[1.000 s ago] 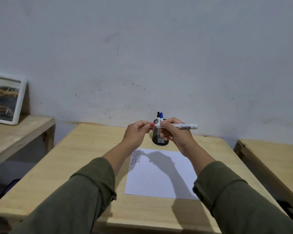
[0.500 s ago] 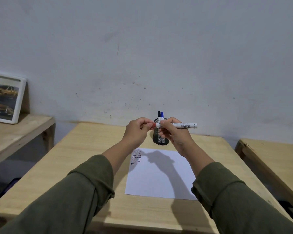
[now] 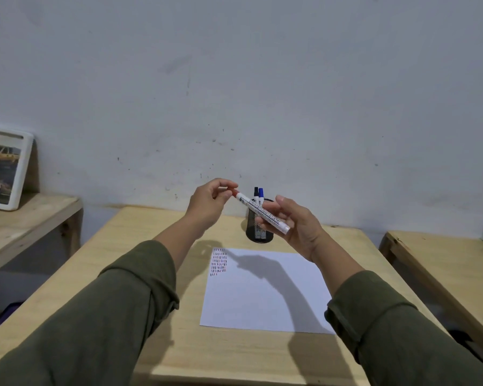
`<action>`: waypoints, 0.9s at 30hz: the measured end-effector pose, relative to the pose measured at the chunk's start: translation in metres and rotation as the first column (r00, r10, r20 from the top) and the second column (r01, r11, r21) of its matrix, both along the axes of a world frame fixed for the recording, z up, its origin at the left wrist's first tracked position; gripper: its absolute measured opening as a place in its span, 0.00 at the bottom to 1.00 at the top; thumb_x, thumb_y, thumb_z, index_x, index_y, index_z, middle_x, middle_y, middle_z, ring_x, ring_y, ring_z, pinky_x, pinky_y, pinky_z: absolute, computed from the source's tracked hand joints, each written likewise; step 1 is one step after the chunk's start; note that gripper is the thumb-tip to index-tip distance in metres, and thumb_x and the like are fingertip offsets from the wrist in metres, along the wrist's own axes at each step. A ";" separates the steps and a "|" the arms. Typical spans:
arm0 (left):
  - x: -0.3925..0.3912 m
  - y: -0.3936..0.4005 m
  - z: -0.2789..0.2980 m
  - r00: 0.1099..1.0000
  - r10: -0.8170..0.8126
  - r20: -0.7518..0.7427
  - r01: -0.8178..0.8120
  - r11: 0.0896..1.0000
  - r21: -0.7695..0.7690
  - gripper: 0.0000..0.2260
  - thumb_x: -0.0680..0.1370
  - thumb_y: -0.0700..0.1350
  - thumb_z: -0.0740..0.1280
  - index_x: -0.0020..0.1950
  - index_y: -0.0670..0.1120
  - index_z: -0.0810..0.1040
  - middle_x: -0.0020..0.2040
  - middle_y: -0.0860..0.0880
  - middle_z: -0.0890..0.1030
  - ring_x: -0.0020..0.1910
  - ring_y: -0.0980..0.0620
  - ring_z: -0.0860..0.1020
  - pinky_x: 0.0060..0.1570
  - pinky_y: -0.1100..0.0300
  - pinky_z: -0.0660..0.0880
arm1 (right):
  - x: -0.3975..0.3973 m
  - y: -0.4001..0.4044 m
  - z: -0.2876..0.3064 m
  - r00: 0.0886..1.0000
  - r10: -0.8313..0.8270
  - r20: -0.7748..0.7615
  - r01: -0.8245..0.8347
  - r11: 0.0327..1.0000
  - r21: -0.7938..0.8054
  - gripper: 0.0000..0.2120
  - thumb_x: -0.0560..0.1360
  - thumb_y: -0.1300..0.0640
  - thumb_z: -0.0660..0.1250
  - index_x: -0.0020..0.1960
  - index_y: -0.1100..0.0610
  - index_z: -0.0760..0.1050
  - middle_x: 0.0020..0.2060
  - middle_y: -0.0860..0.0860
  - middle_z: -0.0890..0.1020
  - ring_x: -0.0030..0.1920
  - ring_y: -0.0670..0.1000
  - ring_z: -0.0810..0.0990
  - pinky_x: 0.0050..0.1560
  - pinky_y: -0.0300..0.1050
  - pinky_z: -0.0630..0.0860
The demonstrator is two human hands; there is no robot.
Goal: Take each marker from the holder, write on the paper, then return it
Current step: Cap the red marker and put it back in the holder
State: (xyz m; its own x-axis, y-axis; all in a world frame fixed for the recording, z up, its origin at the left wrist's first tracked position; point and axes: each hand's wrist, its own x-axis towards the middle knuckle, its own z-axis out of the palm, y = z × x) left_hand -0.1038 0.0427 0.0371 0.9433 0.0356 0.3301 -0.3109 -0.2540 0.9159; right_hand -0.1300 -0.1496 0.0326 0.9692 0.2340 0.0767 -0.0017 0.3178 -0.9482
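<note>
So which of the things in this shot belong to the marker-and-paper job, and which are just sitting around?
Part of the job:
- white marker, held by right hand, left hand at its red end
- mesh holder with two markers
- paper

Lying about:
- framed picture on the left bench
- right bench

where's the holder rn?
Head view: the holder stands on the table just past the paper, partly behind the right hand.

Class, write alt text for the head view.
Two hands hold a white marker over paper: the right hand grips its barrel, the left hand pinches its red end. Behind, a mesh holder holds two markers.
</note>
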 end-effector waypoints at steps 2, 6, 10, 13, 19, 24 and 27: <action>0.004 -0.005 0.007 1.000 -0.025 0.001 0.025 1.000 -0.001 0.09 0.79 0.39 0.61 0.50 0.52 0.79 0.43 0.55 0.82 0.43 0.56 0.74 0.41 0.66 0.68 | 0.001 -0.001 0.001 1.000 -0.018 0.017 0.019 0.996 -0.084 0.07 0.76 0.61 0.65 0.50 0.66 0.77 0.42 0.60 0.83 0.36 0.52 0.84 0.42 0.40 0.82; 0.010 -0.023 0.017 0.997 -0.071 0.015 0.072 0.997 -0.041 0.10 0.78 0.40 0.62 0.53 0.52 0.80 0.44 0.54 0.82 0.48 0.56 0.77 0.50 0.64 0.71 | 0.008 -0.001 0.002 0.999 -0.026 0.019 0.029 0.981 -0.194 0.05 0.74 0.66 0.66 0.50 0.63 0.75 0.40 0.57 0.84 0.37 0.53 0.85 0.43 0.44 0.81; 0.014 -0.040 0.019 0.989 -0.146 -0.014 0.144 0.987 -0.074 0.14 0.77 0.42 0.66 0.62 0.52 0.75 0.49 0.50 0.83 0.48 0.56 0.80 0.53 0.64 0.69 | 0.017 0.000 0.001 0.996 -0.036 0.086 0.064 0.938 -0.340 0.16 0.73 0.64 0.69 0.59 0.56 0.72 0.44 0.56 0.85 0.46 0.53 0.83 0.52 0.50 0.76; 0.020 -0.047 0.013 0.994 -0.109 -0.030 0.109 0.994 -0.013 0.19 0.78 0.44 0.64 0.68 0.52 0.68 0.56 0.49 0.82 0.54 0.55 0.77 0.55 0.64 0.66 | 0.026 -0.002 0.003 0.983 -0.054 0.178 0.129 0.888 -0.442 0.25 0.73 0.63 0.69 0.65 0.44 0.68 0.43 0.55 0.84 0.47 0.50 0.80 0.46 0.45 0.72; 0.059 -0.045 -0.011 0.993 0.067 -0.093 -0.050 0.983 0.178 0.19 0.78 0.44 0.63 0.69 0.47 0.68 0.64 0.48 0.78 0.63 0.51 0.75 0.57 0.66 0.65 | 0.074 -0.017 0.008 0.940 -0.104 0.325 0.295 0.726 -0.621 0.39 0.74 0.63 0.68 0.73 0.36 0.54 0.34 0.51 0.77 0.37 0.47 0.74 0.40 0.39 0.72; 0.088 -0.047 -0.032 0.987 0.079 -0.143 -0.016 0.918 0.395 0.23 0.77 0.48 0.64 0.71 0.46 0.67 0.69 0.47 0.73 0.69 0.48 0.70 0.68 0.56 0.63 | 0.111 -0.023 0.017 0.887 -0.117 0.446 0.420 0.607 -0.675 0.42 0.74 0.66 0.66 0.74 0.36 0.49 0.61 0.48 0.72 0.47 0.54 0.78 0.44 0.49 0.78; 0.104 -0.057 -0.042 0.983 0.058 -0.177 0.029 0.892 0.451 0.27 0.78 0.51 0.63 0.74 0.45 0.62 0.74 0.47 0.67 0.74 0.46 0.64 0.71 0.54 0.60 | 0.134 -0.026 0.018 0.867 -0.161 0.472 0.474 0.560 -0.679 0.42 0.74 0.66 0.65 0.75 0.37 0.47 0.57 0.48 0.73 0.49 0.54 0.78 0.48 0.51 0.79</action>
